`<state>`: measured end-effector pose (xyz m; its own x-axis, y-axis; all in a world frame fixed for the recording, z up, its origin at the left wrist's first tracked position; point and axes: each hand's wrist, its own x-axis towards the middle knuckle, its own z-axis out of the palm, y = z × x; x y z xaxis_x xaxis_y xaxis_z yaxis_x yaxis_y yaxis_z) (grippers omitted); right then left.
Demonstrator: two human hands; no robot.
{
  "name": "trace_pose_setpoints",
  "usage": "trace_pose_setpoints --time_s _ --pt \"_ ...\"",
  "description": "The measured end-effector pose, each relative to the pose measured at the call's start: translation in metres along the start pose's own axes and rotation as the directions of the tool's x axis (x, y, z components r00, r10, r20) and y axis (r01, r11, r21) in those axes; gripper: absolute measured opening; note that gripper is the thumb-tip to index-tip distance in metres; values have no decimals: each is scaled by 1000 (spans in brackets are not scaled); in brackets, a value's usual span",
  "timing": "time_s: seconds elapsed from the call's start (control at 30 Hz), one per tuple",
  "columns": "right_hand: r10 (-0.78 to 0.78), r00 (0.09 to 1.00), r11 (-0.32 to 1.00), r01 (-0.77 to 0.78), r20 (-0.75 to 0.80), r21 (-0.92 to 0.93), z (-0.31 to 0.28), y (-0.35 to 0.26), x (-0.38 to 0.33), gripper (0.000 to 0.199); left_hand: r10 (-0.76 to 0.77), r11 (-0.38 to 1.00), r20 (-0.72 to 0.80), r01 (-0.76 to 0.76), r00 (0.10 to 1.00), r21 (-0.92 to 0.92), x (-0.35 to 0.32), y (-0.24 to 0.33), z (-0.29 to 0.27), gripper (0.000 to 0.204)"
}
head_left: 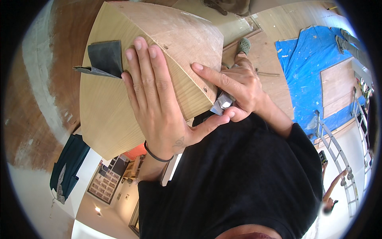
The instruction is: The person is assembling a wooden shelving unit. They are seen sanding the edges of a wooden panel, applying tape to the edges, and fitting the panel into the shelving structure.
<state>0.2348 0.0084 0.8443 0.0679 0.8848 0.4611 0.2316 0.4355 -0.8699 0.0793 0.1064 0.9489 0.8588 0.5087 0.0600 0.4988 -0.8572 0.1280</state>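
Note:
My left hand lies flat on the pale yellow grained face of a wooden panel box, fingers stretched out together and thumb apart. It holds nothing. At the box's near right corner, my right hand grips a small silver metal tool with a flat blade. My right index finger reaches over the rougher brown side of the box. The left thumb tip almost meets the right thumb beside the blade. Most of the tool is hidden in the right hand. A folded dark grey sheet, like sandpaper, rests on the pale face near the left fingertips.
Brown, white-streaked boarding spans the left. A dark green cloth hangs at lower left. At right are a blue tarp with a wooden board and metal ladders. Another person's arm reaches toward a ladder.

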Motion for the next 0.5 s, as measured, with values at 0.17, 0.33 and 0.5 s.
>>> trace_pose_setpoints --time_s 0.17,0.33,0.5 --pt "10 1000 1000 -10 8 -6 0 0 0 74 6 1000 4 -6 1000 -1 0 -1 1 123" --pt "33 999 999 -33 12 -22 1 -3 -1 75 10 1000 4 -10 1000 2 0 -2 1 123" --pt "48 999 998 -47 13 -49 2 -5 -1 75 12 1000 -2 -12 1000 0 0 -3 2 122"
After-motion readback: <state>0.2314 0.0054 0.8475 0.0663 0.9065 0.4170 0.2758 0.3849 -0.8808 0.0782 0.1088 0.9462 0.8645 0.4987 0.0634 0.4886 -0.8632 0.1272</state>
